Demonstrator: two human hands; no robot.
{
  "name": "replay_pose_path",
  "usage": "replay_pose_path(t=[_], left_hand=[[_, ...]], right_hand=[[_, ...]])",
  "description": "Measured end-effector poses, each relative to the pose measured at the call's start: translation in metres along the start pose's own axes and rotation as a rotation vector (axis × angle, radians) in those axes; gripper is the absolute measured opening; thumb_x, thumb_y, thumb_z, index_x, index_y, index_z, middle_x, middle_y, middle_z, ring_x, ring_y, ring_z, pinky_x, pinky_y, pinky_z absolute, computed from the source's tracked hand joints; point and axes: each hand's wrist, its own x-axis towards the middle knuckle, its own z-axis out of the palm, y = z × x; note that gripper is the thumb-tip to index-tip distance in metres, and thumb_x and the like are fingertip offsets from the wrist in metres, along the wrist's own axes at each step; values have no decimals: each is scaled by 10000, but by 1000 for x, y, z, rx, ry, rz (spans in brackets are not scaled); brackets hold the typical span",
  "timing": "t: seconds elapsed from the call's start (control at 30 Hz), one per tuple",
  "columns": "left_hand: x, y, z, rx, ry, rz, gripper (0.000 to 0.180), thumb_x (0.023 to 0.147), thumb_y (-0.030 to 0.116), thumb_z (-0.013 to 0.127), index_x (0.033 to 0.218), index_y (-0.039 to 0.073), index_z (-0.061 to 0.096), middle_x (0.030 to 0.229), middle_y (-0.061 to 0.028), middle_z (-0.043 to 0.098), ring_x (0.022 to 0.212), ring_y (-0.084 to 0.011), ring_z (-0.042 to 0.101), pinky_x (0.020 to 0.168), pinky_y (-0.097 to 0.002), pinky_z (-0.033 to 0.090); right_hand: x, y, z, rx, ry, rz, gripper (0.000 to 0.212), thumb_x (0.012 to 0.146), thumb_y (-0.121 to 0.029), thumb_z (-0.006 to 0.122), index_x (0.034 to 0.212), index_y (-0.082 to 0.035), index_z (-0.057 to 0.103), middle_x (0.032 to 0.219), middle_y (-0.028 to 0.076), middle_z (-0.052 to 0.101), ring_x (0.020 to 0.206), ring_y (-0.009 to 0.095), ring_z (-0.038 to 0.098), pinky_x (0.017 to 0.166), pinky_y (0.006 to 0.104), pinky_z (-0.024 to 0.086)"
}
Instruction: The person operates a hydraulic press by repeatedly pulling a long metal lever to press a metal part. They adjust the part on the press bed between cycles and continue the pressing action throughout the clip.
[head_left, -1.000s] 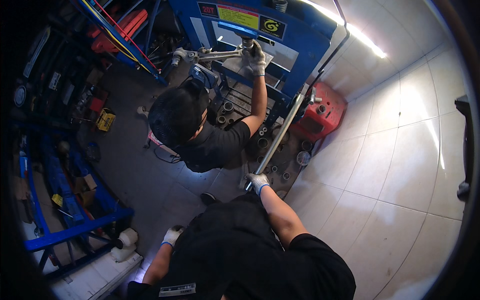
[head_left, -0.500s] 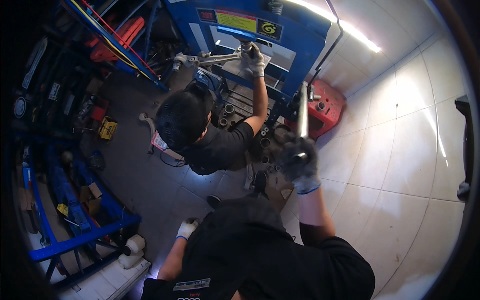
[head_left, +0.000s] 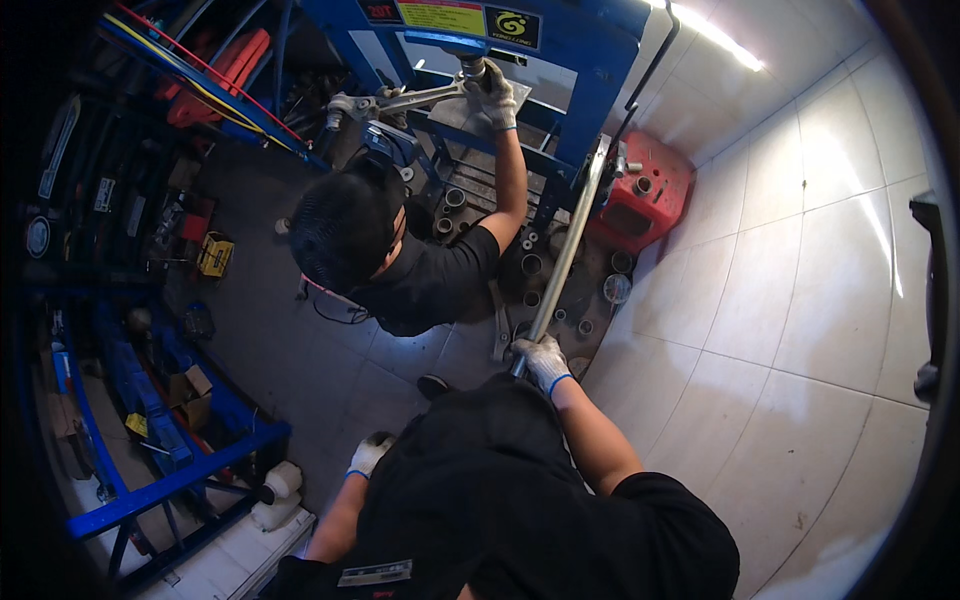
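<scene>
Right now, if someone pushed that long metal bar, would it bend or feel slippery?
The long metal bar is probably stiff, as it looks straight along its length. Its smooth, shiny surface might be slippery, though the gloved right hand around it likely helps.

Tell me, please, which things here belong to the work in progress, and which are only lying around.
Seemingly in use:
Long metal bar, held in the right grip
Blue press
Pale metal arm, held by the co-worker

Seemingly lying around:
Second metal arm, on the floor
Yellow box
White plastic bottle
</scene>
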Motion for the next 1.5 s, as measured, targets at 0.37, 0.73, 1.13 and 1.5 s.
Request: replay_pose_path(t=[0.37, 0.73, 1.13, 1.5], left_hand=[[-30, -5, -6, -151, 65, -231, 442, 912, 393, 615, 1216, 81, 692, 1232, -173, 686, 1201, -324, 621, 1005, -403, 473], [-10, -18, 21, -176, -20, -192, 474, 910, 432, 602, 1224, 87, 684, 1227, -170, 685, 1196, -321, 625, 995, -388, 481], [36, 4, 0, -31, 21, 24, 468, 918, 411, 579, 1224, 73, 685, 1244, -184, 674, 1207, -352, 612, 1006, -416, 477], [31, 16, -12, -93, 56, -86, 410, 909, 315, 635, 1187, 19, 690, 1201, -186, 696, 1128, -330, 654, 970, -413, 493]], right_hand=[[64, 32, 23, -113, 10, -21, 489, 737, -345, 845, 1030, 14, 687, 933, 183, 739, 849, 298, 733, 776, 419, 571], [-97, -123, -48, 1023, -564, -168, 264, 895, -153, 680, 1126, -62, 590, 848, 66, 640, 716, 185, 646, 612, 335, 555], [-111, -111, -26, 763, -271, -1, 232, 863, -87, 664, 1077, -47, 584, 755, 70, 615, 541, 187, 603, 514, 327, 546], [-95, -80, -25, 388, -73, -73, 275, 833, -162, 696, 1064, -35, 620, 747, 77, 644, 587, 168, 614, 512, 324, 500]])
